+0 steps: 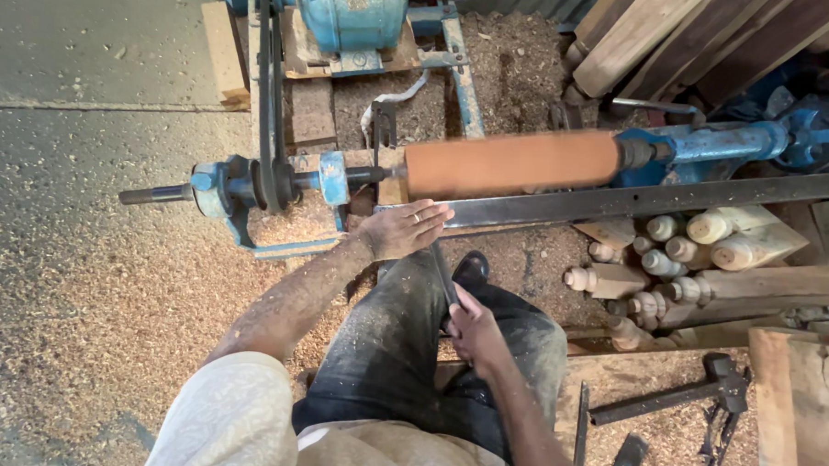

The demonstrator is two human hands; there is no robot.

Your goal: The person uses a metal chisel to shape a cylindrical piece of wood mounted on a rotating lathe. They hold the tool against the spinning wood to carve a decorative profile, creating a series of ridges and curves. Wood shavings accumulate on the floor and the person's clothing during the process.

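Observation:
A reddish-brown wooden cylinder is mounted on a blue lathe, blurred as if spinning. A long dark metal tool rest bar runs in front of it. My left hand lies flat, fingers together, over the front end of a dark turning chisel at the bar's left end. My right hand grips the chisel's handle lower down, above my dark trousers.
Sawdust covers the floor. Several turned pale wooden legs lie under the bar at right. Wooden planks lean at top right. A hammer and other chisels lie at bottom right. A blue motor with a belt sits behind.

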